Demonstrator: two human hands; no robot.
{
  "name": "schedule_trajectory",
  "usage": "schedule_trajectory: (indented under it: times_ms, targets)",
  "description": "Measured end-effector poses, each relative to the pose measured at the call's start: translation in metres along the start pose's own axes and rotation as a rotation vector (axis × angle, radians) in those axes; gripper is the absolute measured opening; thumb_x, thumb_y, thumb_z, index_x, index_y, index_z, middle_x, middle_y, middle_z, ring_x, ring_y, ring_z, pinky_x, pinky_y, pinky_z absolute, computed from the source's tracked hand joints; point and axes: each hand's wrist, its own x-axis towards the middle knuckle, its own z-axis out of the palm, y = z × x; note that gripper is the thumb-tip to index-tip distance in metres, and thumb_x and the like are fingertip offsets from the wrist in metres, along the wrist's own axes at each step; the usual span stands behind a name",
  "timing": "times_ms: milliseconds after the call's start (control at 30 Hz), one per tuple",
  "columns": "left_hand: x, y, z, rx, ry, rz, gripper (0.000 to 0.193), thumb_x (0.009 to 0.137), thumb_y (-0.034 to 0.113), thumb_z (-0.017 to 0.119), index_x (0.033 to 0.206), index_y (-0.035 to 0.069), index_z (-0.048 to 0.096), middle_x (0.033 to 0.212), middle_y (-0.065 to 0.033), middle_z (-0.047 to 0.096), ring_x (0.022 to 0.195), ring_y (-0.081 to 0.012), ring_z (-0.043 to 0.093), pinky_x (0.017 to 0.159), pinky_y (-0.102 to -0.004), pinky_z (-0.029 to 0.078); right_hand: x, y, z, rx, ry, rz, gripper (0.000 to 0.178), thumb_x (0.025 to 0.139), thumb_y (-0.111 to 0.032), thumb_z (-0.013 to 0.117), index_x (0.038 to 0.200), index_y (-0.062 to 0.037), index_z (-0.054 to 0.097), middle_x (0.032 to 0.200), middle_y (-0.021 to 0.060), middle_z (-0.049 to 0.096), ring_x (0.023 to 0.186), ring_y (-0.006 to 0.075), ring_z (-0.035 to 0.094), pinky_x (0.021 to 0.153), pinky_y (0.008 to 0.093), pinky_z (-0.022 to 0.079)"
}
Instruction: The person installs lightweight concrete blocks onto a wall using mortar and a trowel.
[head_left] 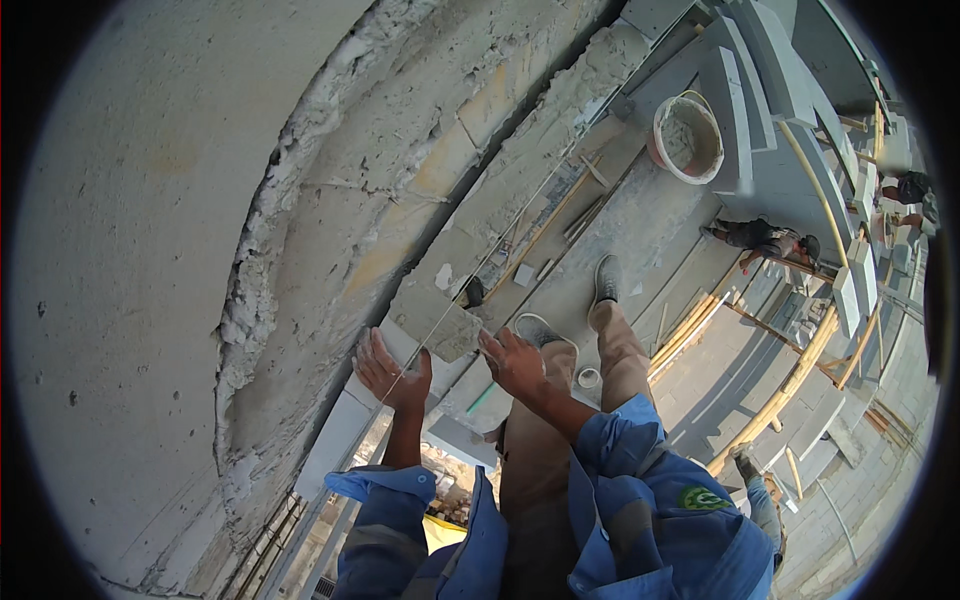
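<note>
One left hand [395,375], one right hand [514,362], two grey shoes [607,278], one mortar bucket [657,153], one green stick [481,397]; at least three other people [768,238].

Both hands [395,382] are near a pale block [402,342].

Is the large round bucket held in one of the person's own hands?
No, the bucket stands beyond the shoes, apart from both the left hand and the right hand.

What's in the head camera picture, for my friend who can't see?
A person's bare left hand and right hand are open near pale blocks and a thin string. A bucket holding grey mix stands farther off.
</note>
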Motion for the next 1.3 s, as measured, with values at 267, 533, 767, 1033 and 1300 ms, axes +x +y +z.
schedule_trajectory:
  times_ms: [267, 533, 767, 1033, 1300]
  targets:
    - [-0.005, -0.006, -0.005, -0.003, -0.050, -0.040, 0.085, 0.077, 0.054, 0.062, 0.142, 0.006, 0.036, 0.135, -0.0189, 0.047, 0.127, -0.0378, 0.042, 0.108, -0.0547, 0.026, -0.031, 0.017, -0.049, -0.022, -0.157, -0.085, 0.051, 0.078, -0.017, 0.069, 0.128, -0.0161, 0.057, 0.093, 0.0124, 0.055, 0.079, 0.0311, 0.065, 0.066, 0.0431, 0.053]
    - [-0.001, 0.000, -0.008, -0.010, -0.046, -0.052, 0.086, 0.072, 0.044, 0.068, 0.143, 0.007, 0.036, 0.136, -0.0192, 0.046, 0.126, -0.0400, 0.041, 0.108, -0.0558, 0.027, 0.013, 0.029, -0.046, 0.292, 0.310, 0.170, 0.028, 0.079, -0.009, 0.066, 0.100, 0.0040, 0.054, 0.087, 0.0237, 0.059, 0.074, 0.0429, 0.060, 0.063, 0.0463, 0.050]
    - [-0.001, -0.002, -0.006, -0.018, -0.043, -0.026, 0.085, 0.074, 0.046, 0.067, 0.143, 0.007, 0.036, 0.136, -0.0196, 0.046, 0.128, -0.0395, 0.040, 0.109, -0.0556, 0.026, -0.002, -0.009, -0.010, 0.154, 0.219, 0.150, 0.051, 0.077, -0.014, 0.070, 0.123, -0.0010, 0.051, 0.102, 0.0215, 0.058, 0.075, 0.0403, 0.063, 0.062, 0.0467, 0.053]
    - [-0.001, 0.001, -0.006, -0.039, -0.043, -0.020, 0.083, 0.077, 0.049, 0.064, 0.141, 0.004, 0.035, 0.136, -0.0188, 0.046, 0.127, -0.0390, 0.042, 0.107, -0.0561, 0.027, -0.023, -0.028, -0.011, 0.034, -0.097, 0.050, 0.053, 0.077, -0.015, 0.069, 0.128, -0.0162, 0.055, 0.098, 0.0138, 0.055, 0.083, 0.0321, 0.065, 0.064, 0.0438, 0.055]
    - [0.001, 0.003, -0.008, -0.008, -0.040, -0.036, 0.088, 0.070, 0.037, 0.071, 0.143, 0.006, 0.035, 0.139, -0.0177, 0.045, 0.128, -0.0388, 0.041, 0.109, -0.0548, 0.027, 0.057, 0.093, -0.126, -0.364, 0.273, 0.109, 0.048, 0.081, -0.015, 0.066, 0.128, -0.0191, 0.057, 0.091, 0.0112, 0.054, 0.074, 0.0322, 0.062, 0.064, 0.0425, 0.052]
